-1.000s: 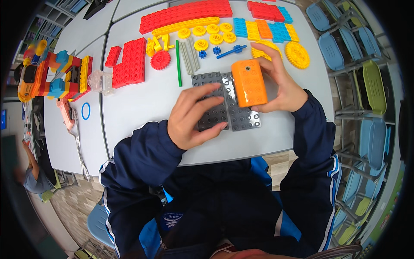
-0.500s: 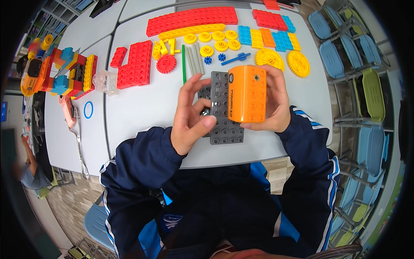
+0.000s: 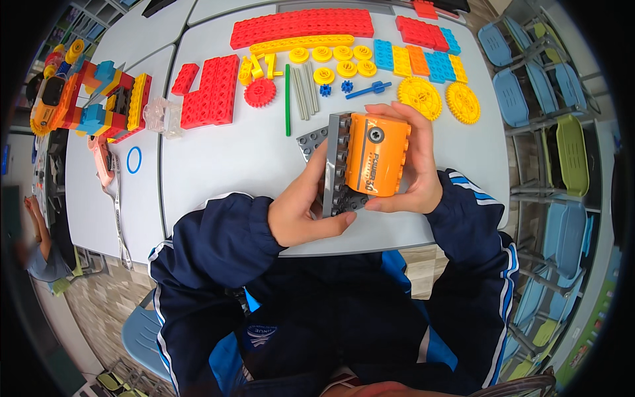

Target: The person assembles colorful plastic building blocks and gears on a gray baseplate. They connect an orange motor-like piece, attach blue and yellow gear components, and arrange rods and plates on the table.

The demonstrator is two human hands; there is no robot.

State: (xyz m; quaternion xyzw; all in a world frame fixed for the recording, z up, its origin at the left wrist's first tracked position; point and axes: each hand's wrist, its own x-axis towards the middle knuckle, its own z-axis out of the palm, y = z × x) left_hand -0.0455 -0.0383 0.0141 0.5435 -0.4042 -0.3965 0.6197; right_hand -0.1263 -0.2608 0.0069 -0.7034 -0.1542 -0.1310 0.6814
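My left hand (image 3: 303, 208) is closed on a dark grey studded plate (image 3: 336, 155), thumb along its lower end and fingers behind it. That plate stands nearly on edge, studs turned right toward an orange block (image 3: 378, 162). The block has a rounded printed side, a round socket and studs along its right side. My right hand (image 3: 422, 175) wraps round it from the right, thumb below and fingers over the top. Block and plate sit against each other or almost so; whether they are joined I cannot tell. More grey studded plate (image 3: 309, 141) shows behind, partly hidden by my left hand.
Beyond my hands lie red beams (image 3: 301, 28), a yellow beam (image 3: 301, 44), yellow gears (image 3: 419, 98), a red gear (image 3: 260, 93), a green rod (image 3: 288, 99), grey rods (image 3: 304, 92) and coloured bricks (image 3: 410, 59). A built brick model (image 3: 99, 106) stands left; chairs (image 3: 549, 79) line the right.
The grey plate has been tipped up from facing me onto its edge. My left hand has closed further round it. The orange block has turned, bringing its printed side and socket toward me.
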